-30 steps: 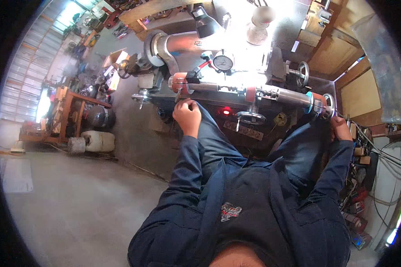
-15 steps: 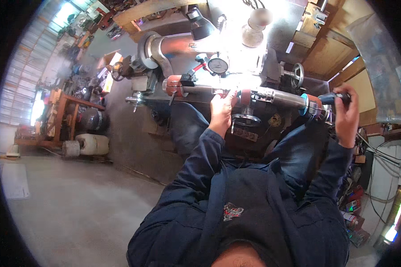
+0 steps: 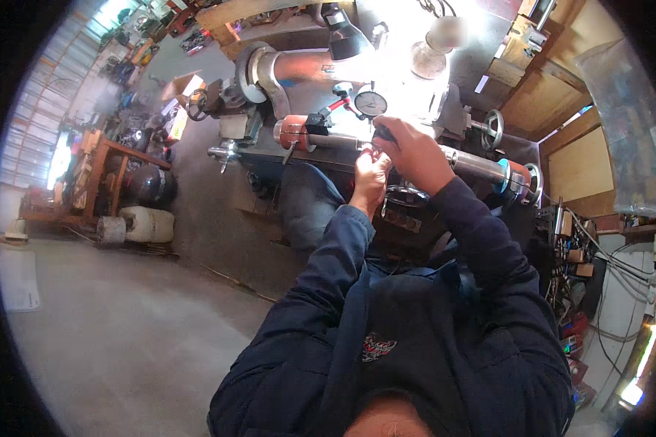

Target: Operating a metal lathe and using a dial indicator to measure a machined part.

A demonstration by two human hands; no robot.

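A long machine with a steel shaft (image 3: 335, 140) and orange-red supports (image 3: 294, 131) lies across in front of me. My left hand (image 3: 370, 178) is at the middle of the shaft, its fingertips pinched together; what they hold is hidden. Just to its right, my right hand (image 3: 418, 153) reaches in from above, wrapped round a dark-handled tool (image 3: 385, 132) whose end points toward the left fingertips. Its kind cannot be made out. A round dial indicator (image 3: 371, 103) on a red-and-black holder (image 3: 336, 106) stands right behind both hands.
A black lamp head (image 3: 346, 36) hangs over the brightly lit area behind the machine. Handwheels are at its right end (image 3: 536, 183), right rear (image 3: 493, 130) and below my hands (image 3: 407, 195). A wooden rack (image 3: 95, 178) and pale canister (image 3: 147, 224) stand left.
My right hand has come from the machine's right end to the middle, bringing the dark-handled tool beside my left hand. My left hand stays at the shaft. The view has shifted slightly.
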